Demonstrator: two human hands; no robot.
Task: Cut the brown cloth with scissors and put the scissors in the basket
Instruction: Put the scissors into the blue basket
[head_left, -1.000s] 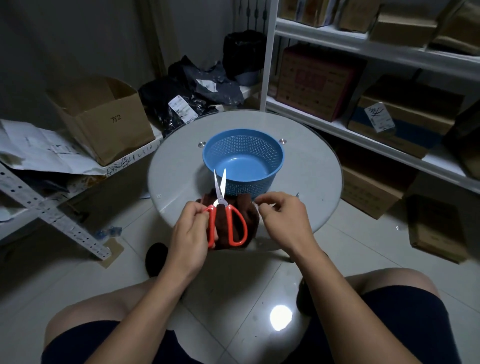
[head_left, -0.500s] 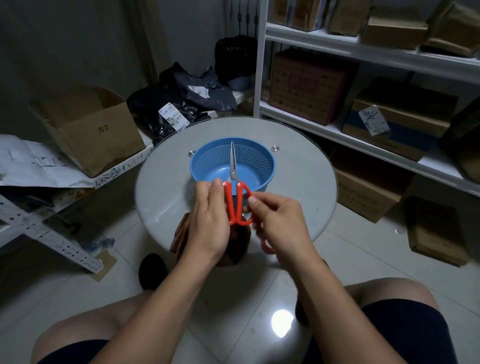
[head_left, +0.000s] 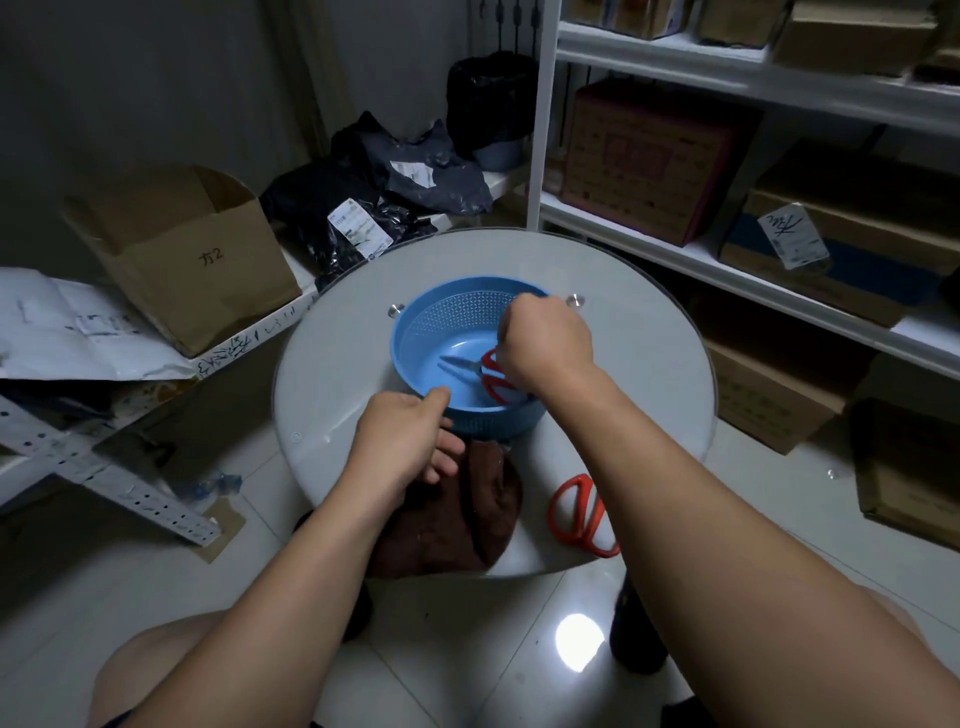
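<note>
right hand (head_left: 545, 343) fist clamped on red-handled steel scissors (head_left: 470, 370) inside perforated blue plastic basket (head_left: 415, 332); left hand (head_left: 400, 441) fingers loosely apart over fuzzy brown cloth (head_left: 447, 519); cardboard box (head_left: 197, 254) marked "方2"

Two bare forearms enter from the bottom edge, no sleeves in view, no watch, rings or bands. Left hand (head_left: 402, 441) and right hand (head_left: 545, 345) ungloved, nails short where visible. Bare knees at lower left and lower right; dark navy fabric shorts (head_left: 117, 719) just show as a thin strip at the bottom edge by the left thigh. Dark, rounded footwear (head_left: 636, 636) shows under the table edge near the right leg; another dark shape near the left leg, too dim to tell.
</note>
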